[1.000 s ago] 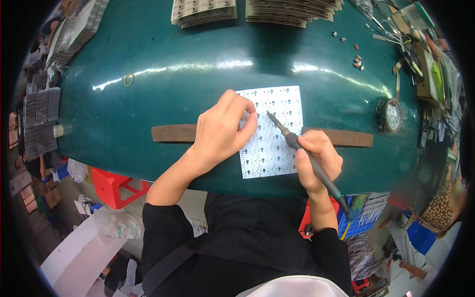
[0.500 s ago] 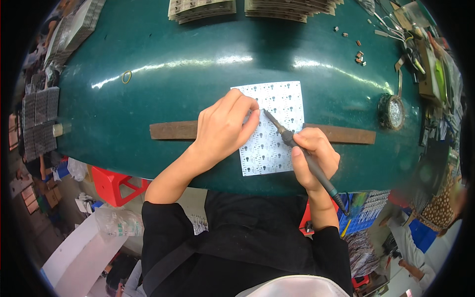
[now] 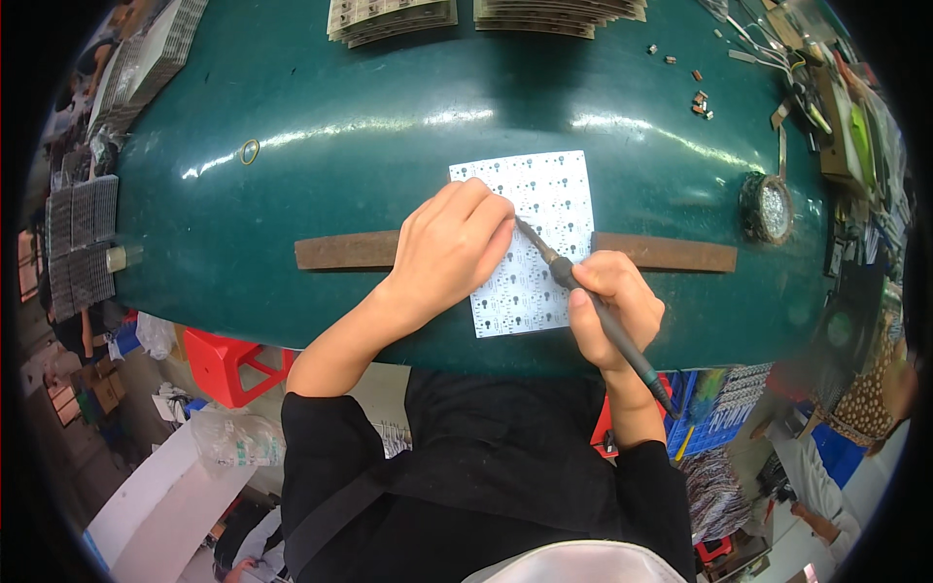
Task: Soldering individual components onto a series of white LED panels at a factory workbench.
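A white circuit board sheet (image 3: 559, 185), printed with rows of small black marks, lies across a long brown bar (image 3: 671, 253) on the green table. My right hand (image 3: 617, 306) grips the dark handle of a soldering iron (image 3: 630, 350) like a pen. The iron's tip points up and left, meeting the fingertips area of the other hand over the board. Over the board's left part, my left hand (image 3: 447, 243) is closed in a pinch. What its fingers hold is too small or hidden to make out.
A round tin (image 3: 775, 209) stands at the right, with small metal parts (image 3: 701, 103) scattered beyond it. Stacks of boards (image 3: 559, 15) sit at the far edge, more (image 3: 83, 233) at the left. A rubber band (image 3: 250, 152) lies at the left. A red stool (image 3: 219, 369) is below.
My left fingers have shifted slightly right and now cover the spot by the iron's tip. The board sits slightly higher in the picture. Both hands keep their grip.
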Motion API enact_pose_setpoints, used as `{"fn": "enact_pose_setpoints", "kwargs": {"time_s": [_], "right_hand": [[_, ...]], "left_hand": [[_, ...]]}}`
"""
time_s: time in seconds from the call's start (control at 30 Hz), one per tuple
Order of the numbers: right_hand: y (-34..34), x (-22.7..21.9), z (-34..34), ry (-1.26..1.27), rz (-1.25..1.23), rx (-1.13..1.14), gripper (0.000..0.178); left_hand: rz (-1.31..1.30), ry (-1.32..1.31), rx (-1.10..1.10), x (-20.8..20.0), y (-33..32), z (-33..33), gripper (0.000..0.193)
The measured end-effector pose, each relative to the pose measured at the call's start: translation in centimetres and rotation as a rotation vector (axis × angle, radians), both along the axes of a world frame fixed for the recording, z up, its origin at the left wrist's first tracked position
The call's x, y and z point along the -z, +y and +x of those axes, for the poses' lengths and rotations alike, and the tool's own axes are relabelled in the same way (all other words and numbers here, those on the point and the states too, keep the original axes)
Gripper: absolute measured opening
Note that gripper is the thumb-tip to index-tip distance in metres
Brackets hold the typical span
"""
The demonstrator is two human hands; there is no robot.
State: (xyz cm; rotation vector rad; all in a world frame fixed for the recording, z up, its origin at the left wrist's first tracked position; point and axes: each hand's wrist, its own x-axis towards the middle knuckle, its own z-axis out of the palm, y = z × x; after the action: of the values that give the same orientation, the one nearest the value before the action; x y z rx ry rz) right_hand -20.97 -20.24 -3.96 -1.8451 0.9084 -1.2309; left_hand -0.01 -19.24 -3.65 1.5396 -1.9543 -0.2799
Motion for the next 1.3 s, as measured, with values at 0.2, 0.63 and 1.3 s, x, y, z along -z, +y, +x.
{"fn": "enact_pose_setpoints", "kwargs": {"time_s": [0.2,0.63,1.3], "right_hand": [[0.8,0.6,-0.6,-0.085,-0.066,0.002,0.018],[0.4,0.0,-0.1,0.026,-0.005,0.054,0.018],[0.9,0.0,-0.3,-0.017,-0.024,-0.004,0.017]], "left_hand": [[0.084,0.042,-0.023,-1.5,0.8,-0.2,0.014],[0.125,0.133,-0.037,-1.4,0.6,0.3,0.016],[0.005,-0.065,0.039,-0.7,1.1,-0.5,0.016]]}}
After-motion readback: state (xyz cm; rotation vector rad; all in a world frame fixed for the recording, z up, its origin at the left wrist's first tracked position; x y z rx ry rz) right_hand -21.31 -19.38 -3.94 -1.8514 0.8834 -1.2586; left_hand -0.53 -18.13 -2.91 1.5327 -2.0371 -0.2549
